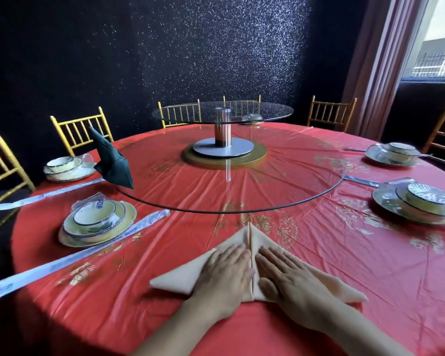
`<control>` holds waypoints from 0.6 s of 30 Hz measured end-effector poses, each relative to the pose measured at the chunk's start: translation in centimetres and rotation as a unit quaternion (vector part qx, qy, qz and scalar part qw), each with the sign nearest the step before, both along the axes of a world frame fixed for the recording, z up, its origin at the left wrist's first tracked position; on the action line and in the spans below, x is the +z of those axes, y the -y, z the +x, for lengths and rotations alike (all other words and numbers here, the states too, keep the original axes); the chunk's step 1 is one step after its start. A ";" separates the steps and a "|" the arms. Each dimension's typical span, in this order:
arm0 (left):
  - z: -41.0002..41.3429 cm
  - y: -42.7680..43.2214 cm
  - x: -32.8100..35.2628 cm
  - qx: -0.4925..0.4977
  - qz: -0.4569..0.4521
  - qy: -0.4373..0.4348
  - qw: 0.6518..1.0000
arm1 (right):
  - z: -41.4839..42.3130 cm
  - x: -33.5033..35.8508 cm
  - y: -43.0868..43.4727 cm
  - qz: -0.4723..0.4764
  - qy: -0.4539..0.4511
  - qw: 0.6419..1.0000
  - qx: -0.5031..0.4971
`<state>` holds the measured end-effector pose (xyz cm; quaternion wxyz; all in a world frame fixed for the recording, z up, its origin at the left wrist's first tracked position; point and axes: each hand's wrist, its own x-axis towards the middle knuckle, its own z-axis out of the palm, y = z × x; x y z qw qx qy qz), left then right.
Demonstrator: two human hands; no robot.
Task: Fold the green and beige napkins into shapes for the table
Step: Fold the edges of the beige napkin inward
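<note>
The beige napkin [252,268] lay on the red tablecloth [344,253] at the near edge of the table, its two corners folded in to meet along a centre seam, while the green napkin [111,160] stood already shaped at the rim of the glass turntable [306,196]. The left hand [224,276] and right hand [290,276] rested open and flat, palms down, one on each flap, gripping nothing. This looked like the crease-pressing step; the next fold would probably need one hand pinning the seam while the other lifted an outer point.
</note>
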<state>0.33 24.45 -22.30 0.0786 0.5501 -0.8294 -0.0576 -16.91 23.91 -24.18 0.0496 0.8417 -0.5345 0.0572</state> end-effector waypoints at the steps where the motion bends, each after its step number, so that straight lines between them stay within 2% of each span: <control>1: 0.0 -0.1 0.2 0.001 0.009 -0.003 1.000 | -0.1 -0.2 0.1 -0.001 0.005 1.000 -0.003; 5: -0.5 0.9 2.3 0.015 0.028 -0.042 0.999 | -0.1 0.4 -0.1 -0.003 0.012 1.000 -0.002; 8: -1.8 2.0 2.8 0.023 -0.002 0.042 0.999 | 0.0 0.9 -0.5 0.023 0.024 0.999 0.004; 11: -2.0 1.9 1.7 -0.009 0.002 0.030 1.000 | 0.0 1.3 -0.6 0.021 0.028 0.999 0.029; 14: -1.4 2.2 0.9 -0.017 0.028 0.005 0.999 | -0.4 1.6 -0.8 0.008 0.000 1.000 0.023; 18: -1.6 2.2 1.0 -0.008 0.038 0.016 0.999 | -3.0 1.2 -1.8 0.051 -0.050 0.997 -0.029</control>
